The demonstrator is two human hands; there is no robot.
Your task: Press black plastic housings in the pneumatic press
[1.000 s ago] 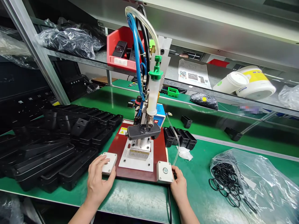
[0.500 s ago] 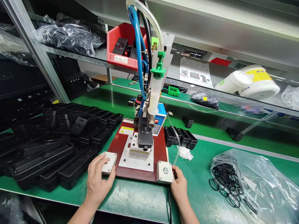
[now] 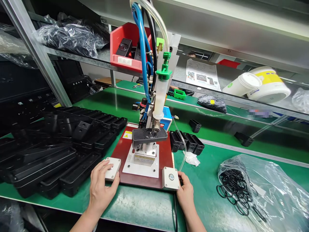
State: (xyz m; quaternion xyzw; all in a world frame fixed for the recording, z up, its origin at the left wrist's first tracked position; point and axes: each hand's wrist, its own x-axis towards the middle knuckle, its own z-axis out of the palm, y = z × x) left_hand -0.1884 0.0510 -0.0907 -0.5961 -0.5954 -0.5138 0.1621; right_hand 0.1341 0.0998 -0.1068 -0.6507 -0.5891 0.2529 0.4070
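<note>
My left hand [image 3: 102, 183] rests on the left white button box [image 3: 113, 168], fingers apart, one fingertip on its button. At the side of the right white button box [image 3: 171, 178] is my right hand [image 3: 185, 190], its fingers curled against the edge and partly hidden behind the box. Between the boxes, a ribbed black part [image 3: 149, 136] lies crosswise on the metal fixture [image 3: 144, 159] of a dark red base [image 3: 142, 181]. The tip of a syringe with a green cap [image 3: 161, 87] is right over the part's round recess.
Many black housings [image 3: 48, 164] are piled at left. Several black blocks [image 3: 190, 143] stand right of the machine. A clear bag [image 3: 272, 183] of black rings [image 3: 236, 187] lies at right. A red bin [image 3: 126, 62] and white tubs [image 3: 267, 85] sit on the shelf above.
The black part on the fixture has turned from lengthwise to crosswise under the syringe. Both hands have stayed in place at the boxes.
</note>
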